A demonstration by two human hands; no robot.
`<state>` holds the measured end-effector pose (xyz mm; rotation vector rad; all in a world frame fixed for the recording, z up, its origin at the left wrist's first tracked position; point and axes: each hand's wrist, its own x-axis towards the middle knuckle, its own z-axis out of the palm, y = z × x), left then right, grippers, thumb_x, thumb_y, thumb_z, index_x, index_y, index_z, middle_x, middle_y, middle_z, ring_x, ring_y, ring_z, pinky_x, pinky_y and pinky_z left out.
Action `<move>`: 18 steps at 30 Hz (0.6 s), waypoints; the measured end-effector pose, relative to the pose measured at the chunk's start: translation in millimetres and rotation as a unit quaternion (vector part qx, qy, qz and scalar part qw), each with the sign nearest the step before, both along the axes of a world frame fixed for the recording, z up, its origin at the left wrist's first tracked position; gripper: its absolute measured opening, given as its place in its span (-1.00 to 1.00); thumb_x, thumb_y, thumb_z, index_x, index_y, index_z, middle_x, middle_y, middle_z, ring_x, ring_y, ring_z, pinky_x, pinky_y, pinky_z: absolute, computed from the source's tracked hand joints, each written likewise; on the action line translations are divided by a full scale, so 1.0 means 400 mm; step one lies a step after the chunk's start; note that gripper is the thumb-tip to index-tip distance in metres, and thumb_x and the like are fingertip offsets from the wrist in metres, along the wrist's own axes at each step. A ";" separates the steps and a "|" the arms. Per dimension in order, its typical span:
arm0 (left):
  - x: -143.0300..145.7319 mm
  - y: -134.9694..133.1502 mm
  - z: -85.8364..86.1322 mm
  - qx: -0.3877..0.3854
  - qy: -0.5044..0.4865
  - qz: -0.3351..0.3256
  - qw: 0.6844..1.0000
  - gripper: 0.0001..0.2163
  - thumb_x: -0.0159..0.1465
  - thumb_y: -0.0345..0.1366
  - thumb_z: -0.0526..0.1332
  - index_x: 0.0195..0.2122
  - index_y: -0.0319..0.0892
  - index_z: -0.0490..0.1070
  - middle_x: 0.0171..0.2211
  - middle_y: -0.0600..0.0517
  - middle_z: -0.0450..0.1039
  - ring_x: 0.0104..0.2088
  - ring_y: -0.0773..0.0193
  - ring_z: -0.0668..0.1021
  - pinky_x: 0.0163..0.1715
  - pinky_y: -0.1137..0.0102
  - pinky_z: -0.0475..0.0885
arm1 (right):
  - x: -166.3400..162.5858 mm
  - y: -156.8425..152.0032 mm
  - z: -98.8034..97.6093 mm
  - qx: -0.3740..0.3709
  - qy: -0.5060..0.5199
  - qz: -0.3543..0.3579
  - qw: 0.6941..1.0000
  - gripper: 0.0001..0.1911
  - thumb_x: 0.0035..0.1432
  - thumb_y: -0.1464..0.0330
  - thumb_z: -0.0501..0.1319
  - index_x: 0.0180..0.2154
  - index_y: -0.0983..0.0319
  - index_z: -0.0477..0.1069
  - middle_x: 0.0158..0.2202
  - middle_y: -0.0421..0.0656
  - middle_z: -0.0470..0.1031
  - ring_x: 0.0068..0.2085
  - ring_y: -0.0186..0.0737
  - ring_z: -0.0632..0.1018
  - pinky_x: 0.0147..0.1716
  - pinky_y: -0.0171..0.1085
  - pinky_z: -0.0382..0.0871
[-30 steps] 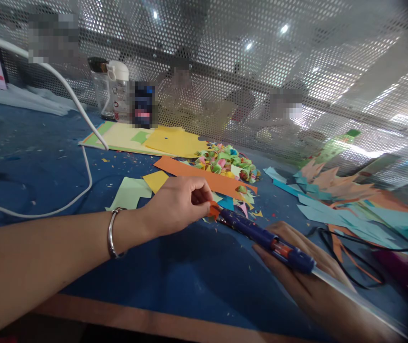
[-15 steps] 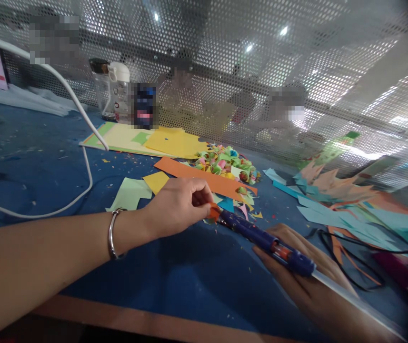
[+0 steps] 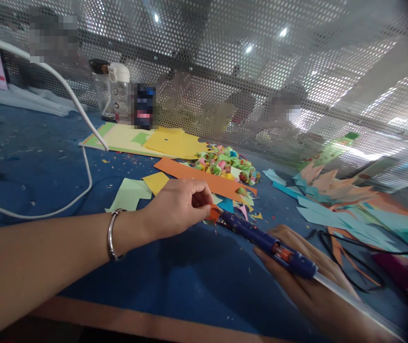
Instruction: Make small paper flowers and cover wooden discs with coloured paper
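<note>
Between thumb and fingertips, my left hand (image 3: pixel 182 207) pinches a small orange paper piece (image 3: pixel 213 213). My right hand (image 3: pixel 307 271) is wrapped round a dark blue glue gun (image 3: pixel 250 231), with a white glue stick (image 3: pixel 353 300) running out of its rear end. The gun's front end is at the orange paper, close to my left fingertips; whether it touches cannot be made out. Just beyond my hands lie an orange paper strip (image 3: pixel 196 175), a yellow paper piece (image 3: pixel 155 182) and a pale green paper piece (image 3: pixel 128 194).
A heap of small coloured paper bits (image 3: pixel 225 164) lies behind the strip. Paper sheets (image 3: pixel 175 142), bottles (image 3: pixel 120 90) and a phone (image 3: pixel 144 105) stand or lie near the perforated screen (image 3: pixel 218 62). Blue paper cuttings (image 3: pixel 346 219), a black cable (image 3: pixel 327 247) and a white cable (image 3: pixel 64 85) flank my hands.
Hardly anything differs. The glue gun's rear and my right hand have shifted very slightly, while my left hand keeps its pinch on the orange paper.
</note>
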<state>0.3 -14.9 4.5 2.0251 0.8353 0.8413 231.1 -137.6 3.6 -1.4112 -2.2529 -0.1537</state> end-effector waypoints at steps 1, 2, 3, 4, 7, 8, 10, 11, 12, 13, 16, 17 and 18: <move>0.000 0.000 0.000 0.000 0.000 0.000 1.000 -0.98 0.14 -0.39 0.26 -0.40 -0.19 0.47 -0.51 0.07 0.53 -0.45 0.34 0.55 -0.42 0.46 0.43 | 0.000 0.000 0.000 0.001 -0.001 0.001 1.000 -0.85 0.39 0.27 0.05 -0.25 0.13 0.30 -0.41 -0.21 0.43 -0.45 -0.25 0.53 -0.49 -0.30 0.41; 0.000 0.000 0.000 0.001 0.000 0.000 1.000 -0.98 0.14 -0.38 0.26 -0.40 -0.19 0.47 -0.51 0.07 0.53 -0.45 0.34 0.55 -0.42 0.46 0.43 | 0.001 0.000 -0.001 0.005 -0.002 0.003 1.000 -0.85 0.40 0.27 0.04 -0.25 0.13 0.29 -0.42 -0.21 0.43 -0.46 -0.25 0.52 -0.50 -0.30 0.41; 0.000 0.000 -0.001 0.002 0.000 -0.001 1.000 -0.98 0.13 -0.38 0.26 -0.40 -0.19 0.47 -0.51 0.07 0.53 -0.45 0.34 0.55 -0.42 0.47 0.43 | 0.001 0.001 -0.001 0.008 -0.004 0.003 1.000 -0.86 0.39 0.27 0.05 -0.25 0.13 0.29 -0.41 -0.21 0.43 -0.45 -0.25 0.53 -0.49 -0.30 0.41; 0.000 0.000 -0.001 0.003 -0.001 -0.001 1.000 -0.98 0.13 -0.38 0.25 -0.40 -0.19 0.47 -0.51 0.07 0.53 -0.45 0.35 0.55 -0.42 0.47 0.43 | 0.002 0.001 -0.002 0.010 -0.005 0.002 1.000 -0.87 0.39 0.28 0.05 -0.24 0.13 0.29 -0.41 -0.21 0.43 -0.45 -0.25 0.53 -0.49 -0.30 0.41; 0.002 0.001 -0.001 0.005 0.000 0.000 1.000 -0.98 0.13 -0.39 0.25 -0.40 -0.19 0.47 -0.51 0.07 0.53 -0.46 0.35 0.55 -0.43 0.47 0.43 | 0.002 0.002 -0.002 0.009 -0.010 0.004 1.000 -0.87 0.39 0.29 0.04 -0.24 0.14 0.29 -0.41 -0.22 0.43 -0.46 -0.25 0.53 -0.50 -0.31 0.40; 0.002 0.001 -0.001 0.006 0.000 0.000 1.000 -0.98 0.13 -0.39 0.25 -0.41 -0.19 0.47 -0.52 0.07 0.53 -0.46 0.35 0.55 -0.43 0.47 0.43 | 0.002 0.002 -0.002 0.009 -0.011 0.007 1.000 -0.86 0.40 0.29 0.04 -0.24 0.14 0.29 -0.41 -0.21 0.43 -0.46 -0.25 0.53 -0.50 -0.31 0.40; 0.003 0.001 0.000 0.006 0.001 0.000 1.000 -0.98 0.13 -0.40 0.25 -0.41 -0.19 0.47 -0.52 0.08 0.52 -0.45 0.35 0.55 -0.43 0.48 0.42 | 0.002 0.002 0.000 0.013 -0.011 0.008 1.000 -0.85 0.40 0.28 0.04 -0.24 0.14 0.30 -0.40 -0.20 0.44 -0.45 -0.25 0.54 -0.50 -0.31 0.41; 0.003 0.001 0.000 0.005 0.001 -0.001 1.000 -0.98 0.13 -0.40 0.25 -0.42 -0.19 0.46 -0.52 0.08 0.52 -0.46 0.35 0.55 -0.43 0.48 0.42 | 0.002 0.002 0.001 0.014 -0.011 0.006 1.000 -0.85 0.39 0.27 0.05 -0.24 0.15 0.30 -0.40 -0.20 0.45 -0.44 -0.25 0.54 -0.50 -0.32 0.41; 0.003 0.001 0.001 0.004 0.001 -0.002 1.000 -0.98 0.13 -0.41 0.25 -0.42 -0.19 0.46 -0.53 0.08 0.52 -0.46 0.35 0.55 -0.42 0.48 0.42 | 0.002 0.002 0.002 0.015 -0.009 0.003 1.000 -0.85 0.39 0.27 0.05 -0.24 0.15 0.31 -0.41 -0.20 0.45 -0.45 -0.25 0.54 -0.49 -0.32 0.41; 0.002 0.000 0.001 0.004 0.001 -0.004 1.000 -0.98 0.13 -0.41 0.25 -0.42 -0.19 0.46 -0.53 0.09 0.52 -0.46 0.35 0.55 -0.43 0.48 0.42 | 0.002 0.001 0.002 0.016 -0.009 0.000 1.000 -0.85 0.39 0.27 0.05 -0.25 0.15 0.31 -0.42 -0.20 0.45 -0.45 -0.25 0.54 -0.49 -0.32 0.41; 0.000 -0.001 0.002 0.005 0.002 -0.004 1.000 -0.99 0.13 -0.41 0.25 -0.42 -0.19 0.46 -0.53 0.09 0.52 -0.47 0.35 0.55 -0.43 0.47 0.42 | 0.002 0.001 0.002 0.028 -0.012 0.002 1.000 -0.83 0.39 0.27 0.05 -0.26 0.14 0.32 -0.41 -0.18 0.46 -0.45 -0.24 0.54 -0.49 -0.32 0.42; -0.001 -0.001 0.002 0.006 0.002 -0.004 1.000 -0.99 0.13 -0.40 0.25 -0.42 -0.19 0.46 -0.53 0.09 0.52 -0.47 0.35 0.55 -0.43 0.47 0.42 | 0.001 0.001 0.002 0.032 -0.009 0.002 0.999 -0.83 0.39 0.27 0.05 -0.26 0.14 0.33 -0.41 -0.18 0.46 -0.45 -0.24 0.54 -0.48 -0.32 0.42; -0.002 -0.001 0.002 0.006 0.002 -0.004 1.000 -0.99 0.13 -0.40 0.25 -0.41 -0.19 0.46 -0.53 0.09 0.52 -0.47 0.35 0.55 -0.43 0.47 0.42 | 0.001 0.001 0.001 0.032 -0.004 0.001 0.999 -0.84 0.38 0.27 0.05 -0.27 0.14 0.32 -0.41 -0.19 0.46 -0.45 -0.24 0.54 -0.48 -0.32 0.42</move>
